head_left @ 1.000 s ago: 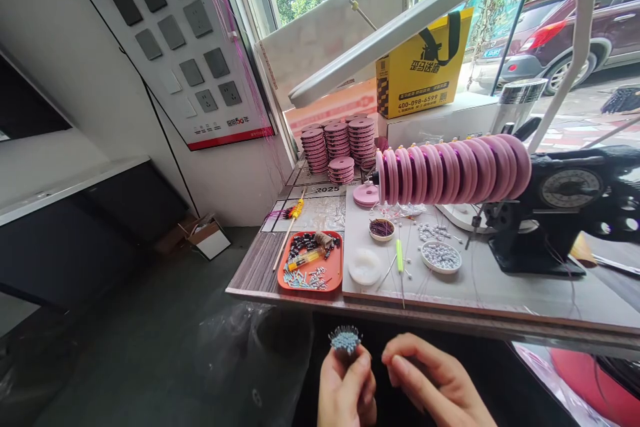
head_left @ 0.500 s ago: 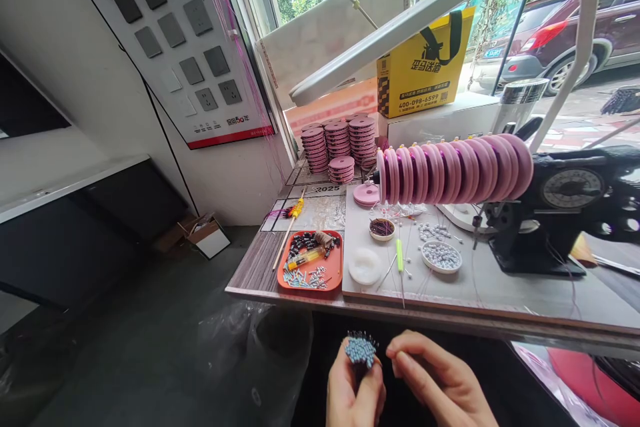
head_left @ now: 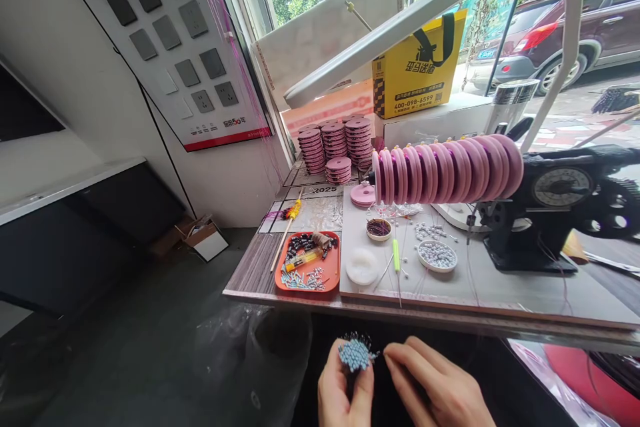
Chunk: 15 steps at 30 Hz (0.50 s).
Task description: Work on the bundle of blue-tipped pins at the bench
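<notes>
My left hand (head_left: 344, 392) grips a tight bundle of thin pins with pale blue bead heads (head_left: 355, 353), held upright below the table's front edge. My right hand (head_left: 434, 387) sits just to the right of the bundle, its fingertips pinched together near the blue heads; whether it holds a single pin I cannot tell. Both hands are low in the view, in front of the wooden table edge (head_left: 280, 296).
On the table stand an orange tray of small parts (head_left: 308, 264), a white round lid (head_left: 361, 266), a green-handled tool (head_left: 396, 257), two small bead dishes (head_left: 437, 255), stacked pink spools (head_left: 336, 141), and a black machine (head_left: 560, 203) carrying a row of pink spools (head_left: 447, 167).
The bundle has tilted toward my right hand, and my right fingertips have closed in on its blue heads. The view has shifted slightly to the right.
</notes>
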Available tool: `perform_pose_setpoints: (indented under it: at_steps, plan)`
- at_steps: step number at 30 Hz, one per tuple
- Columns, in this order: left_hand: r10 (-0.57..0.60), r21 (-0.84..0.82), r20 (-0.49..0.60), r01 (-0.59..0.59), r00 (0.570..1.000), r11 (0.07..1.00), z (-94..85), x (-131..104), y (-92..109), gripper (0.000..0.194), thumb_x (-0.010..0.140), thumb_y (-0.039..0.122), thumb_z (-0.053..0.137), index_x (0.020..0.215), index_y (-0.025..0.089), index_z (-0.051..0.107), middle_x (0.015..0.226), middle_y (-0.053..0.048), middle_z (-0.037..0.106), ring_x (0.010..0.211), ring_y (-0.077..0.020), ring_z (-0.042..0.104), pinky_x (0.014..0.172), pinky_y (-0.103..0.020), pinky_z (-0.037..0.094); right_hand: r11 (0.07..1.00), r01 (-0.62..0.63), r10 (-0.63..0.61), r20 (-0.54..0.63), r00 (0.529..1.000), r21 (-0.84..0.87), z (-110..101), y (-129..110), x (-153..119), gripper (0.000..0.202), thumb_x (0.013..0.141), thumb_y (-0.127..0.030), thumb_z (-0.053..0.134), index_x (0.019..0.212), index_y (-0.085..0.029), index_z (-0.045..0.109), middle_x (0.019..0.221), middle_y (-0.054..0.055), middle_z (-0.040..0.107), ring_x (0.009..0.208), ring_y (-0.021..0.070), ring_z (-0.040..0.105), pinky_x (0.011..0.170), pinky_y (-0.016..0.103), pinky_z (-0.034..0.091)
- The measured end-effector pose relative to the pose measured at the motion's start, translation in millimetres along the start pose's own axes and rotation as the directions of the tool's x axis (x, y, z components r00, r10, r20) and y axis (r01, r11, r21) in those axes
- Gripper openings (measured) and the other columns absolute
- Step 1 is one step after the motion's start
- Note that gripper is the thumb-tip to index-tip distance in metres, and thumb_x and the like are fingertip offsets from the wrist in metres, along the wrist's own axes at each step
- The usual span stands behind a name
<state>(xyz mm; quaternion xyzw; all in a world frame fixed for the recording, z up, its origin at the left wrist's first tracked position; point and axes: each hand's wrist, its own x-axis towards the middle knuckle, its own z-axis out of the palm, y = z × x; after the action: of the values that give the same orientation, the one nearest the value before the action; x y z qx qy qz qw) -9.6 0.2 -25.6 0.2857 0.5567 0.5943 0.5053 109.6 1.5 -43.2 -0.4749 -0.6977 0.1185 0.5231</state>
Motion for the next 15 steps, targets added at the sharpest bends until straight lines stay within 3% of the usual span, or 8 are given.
perform_pose_setpoints:
  at_steps: [2, 4, 6, 9, 11, 13, 15]
  plan:
    - [0.162, 0.107, -0.001, -0.161, 0.987, 0.981, 4.3, -0.8, 4.5, 0.033, 0.05, 0.045, 0.08, 0.055, 0.017, 0.064, 0.05, 0.002, 0.054, 0.05, -0.011, 0.044, 0.052, -0.02, 0.038, 0.999, -0.018, 0.018, 0.02, 1.0, 0.038, -0.8, -2.0, 0.5, 0.021, 0.093, -0.027, 0.04, 0.083, -0.021, 0.058, 0.066, 0.002, 0.058, 0.053, 0.0129, 0.058, 0.051, 0.022, 0.045]
    - [0.221, 0.166, 0.023, -0.222, 0.975, 0.961, 7.3, -0.9, 9.3, 0.033, 0.051, 0.044, 0.08, 0.049, 0.017, 0.062, 0.045, 0.001, 0.053, 0.045, -0.0106, 0.043, 0.048, -0.021, 0.037, 0.989, -0.078, 0.07, 0.066, 0.995, 0.127, -2.2, -4.0, 1.1, 0.017, 0.091, -0.026, 0.044, 0.081, -0.022, 0.057, 0.066, 0.0, 0.057, 0.053, 0.0123, 0.057, 0.052, 0.021, 0.045]
    - [0.233, 0.199, 0.005, -0.229, 0.972, 0.953, 8.0, -0.6, 12.2, 0.03, 0.048, 0.043, 0.081, 0.049, 0.017, 0.066, 0.045, -0.001, 0.058, 0.045, -0.0124, 0.048, 0.048, -0.023, 0.039, 0.949, -0.187, 0.156, 0.138, 0.978, 0.252, -4.5, -5.0, 2.0, 0.013, 0.09, -0.026, 0.044, 0.085, -0.023, 0.056, 0.065, -0.002, 0.058, 0.052, 0.0115, 0.057, 0.051, 0.02, 0.045]
    - [0.168, 0.151, -0.011, -0.164, 0.986, 0.975, 6.1, -0.4, 10.3, 0.031, 0.046, 0.044, 0.083, 0.051, 0.017, 0.069, 0.047, -0.003, 0.061, 0.046, -0.013, 0.051, 0.049, -0.023, 0.041, 0.903, -0.298, 0.231, 0.237, 0.944, 0.309, -8.9, -3.7, 4.4, 0.02, 0.09, -0.022, 0.044, 0.109, -0.023, 0.05, 0.067, -0.004, 0.06, 0.055, 0.0116, 0.06, 0.053, 0.018, 0.048]
    - [0.032, 0.033, 0.024, -0.033, 0.999, 0.999, 5.8, -1.1, 6.8, 0.033, 0.047, 0.047, 0.081, 0.056, 0.017, 0.07, 0.041, 0.002, 0.053, 0.039, -0.0087, 0.044, 0.042, -0.02, 0.037, 0.944, -0.234, 0.17, 0.264, 0.949, 0.233, -10.7, -1.9, 6.2, 0.026, 0.087, -0.022, 0.05, 0.113, -0.023, 0.048, 0.068, -0.004, 0.06, 0.055, 0.0113, 0.06, 0.053, 0.017, 0.048]
    - [-0.052, -0.128, 0.064, 0.06, 0.997, 0.99, 7.8, -2.4, 5.5, 0.033, 0.049, 0.046, 0.081, 0.059, 0.017, 0.07, 0.044, 0.003, 0.053, 0.038, -0.0069, 0.042, 0.04, -0.019, 0.036, 0.989, -0.083, 0.048, 0.266, 0.963, 0.123, -10.0, -1.6, 7.7, 0.009, 0.088, -0.023, 0.051, 0.096, -0.023, 0.055, 0.067, -0.003, 0.061, 0.054, 0.0111, 0.059, 0.053, 0.017, 0.047]
    - [-0.036, -0.282, 0.083, 0.058, 0.996, 0.958, 10.9, -3.1, 9.8, 0.03, 0.05, 0.043, 0.082, 0.054, 0.016, 0.068, 0.053, 0.0, 0.059, 0.047, -0.0097, 0.051, 0.049, -0.021, 0.045, 0.997, 0.076, -0.076, 0.246, 0.966, 0.007, -7.7, -3.9, 8.3, 0.022, 0.093, -0.023, 0.042, 0.075, -0.021, 0.054, 0.061, -0.001, 0.059, 0.051, 0.0106, 0.057, 0.05, 0.018, 0.044]
